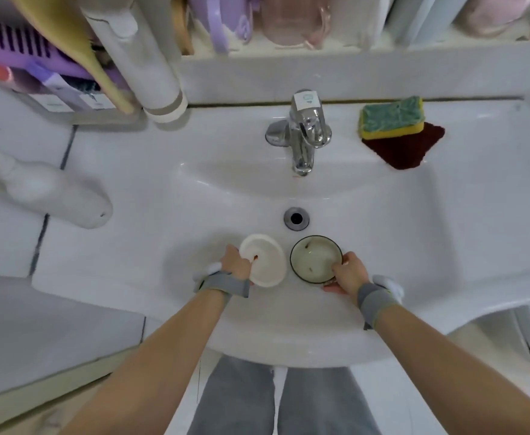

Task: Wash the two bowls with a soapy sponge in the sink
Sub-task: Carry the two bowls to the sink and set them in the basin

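Two bowls are sitting low in the white sink, side by side w/ a narrow gap, just below the drain. Left hand is pinching the near-left rim of the plain white bowl, fingers curled over the edge. Right hand is gripping the right rim of the dark-rimmed bowl, glossy, flecked inside. Basin is lying open above and to both sides. Sponge, rough green over yellow, is resting on a dark red cloth right of the chrome faucet.
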### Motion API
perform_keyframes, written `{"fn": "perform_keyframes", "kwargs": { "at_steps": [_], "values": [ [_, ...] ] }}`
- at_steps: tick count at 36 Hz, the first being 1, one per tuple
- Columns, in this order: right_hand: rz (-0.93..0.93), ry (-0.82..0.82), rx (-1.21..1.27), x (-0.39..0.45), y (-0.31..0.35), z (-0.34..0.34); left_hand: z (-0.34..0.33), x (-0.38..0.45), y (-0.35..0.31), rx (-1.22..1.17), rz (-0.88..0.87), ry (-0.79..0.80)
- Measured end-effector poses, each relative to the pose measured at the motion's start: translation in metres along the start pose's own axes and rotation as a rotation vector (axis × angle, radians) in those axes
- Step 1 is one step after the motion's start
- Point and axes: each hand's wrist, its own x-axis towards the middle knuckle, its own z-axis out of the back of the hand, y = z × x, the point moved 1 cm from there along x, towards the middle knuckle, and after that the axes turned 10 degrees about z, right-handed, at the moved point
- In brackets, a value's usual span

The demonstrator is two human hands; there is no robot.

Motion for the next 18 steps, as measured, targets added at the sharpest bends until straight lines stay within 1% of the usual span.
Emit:
{"fn": "perform_keyframes", "kwargs": {
  "at_steps": [3, 6, 8, 10, 11, 13, 14, 18],
  "values": [
    [-0.018, -0.023, 0.0, 0.006, -0.005, 0.0, -0.002, 0.002, -0.004, -0.006, 0.008, 0.017],
    [-0.035, -0.017, 0.021, 0.013, -0.003, 0.0, -0.004, 0.013, -0.003, 0.022, -0.004, -0.037],
    [-0.039, -0.001, 0.043, 0.015, 0.0, 0.001, -0.003, 0.035, 0.005, 0.145, -0.041, -0.048],
    [-0.027, 0.026, 0.028, 0.017, 0.005, 0.002, -0.003, 0.057, 0.013, 0.288, -0.062, -0.017],
    [-0.022, 0.039, 0.017, 0.018, 0.007, 0.002, -0.002, 0.052, 0.011, 0.328, -0.068, -0.014],
    [-0.013, 0.06, -0.031, 0.021, 0.008, 0.004, 0.002, 0.031, 0.005, 0.336, -0.109, -0.062],
    [-0.008, 0.074, -0.073, 0.023, 0.008, 0.005, 0.003, 0.027, 0.003, 0.351, -0.098, -0.072],
    [0.033, 0.163, -0.279, 0.024, 0.006, 0.012, 0.008, 0.019, -0.001, 0.51, -0.083, -0.074]
  ]
}}
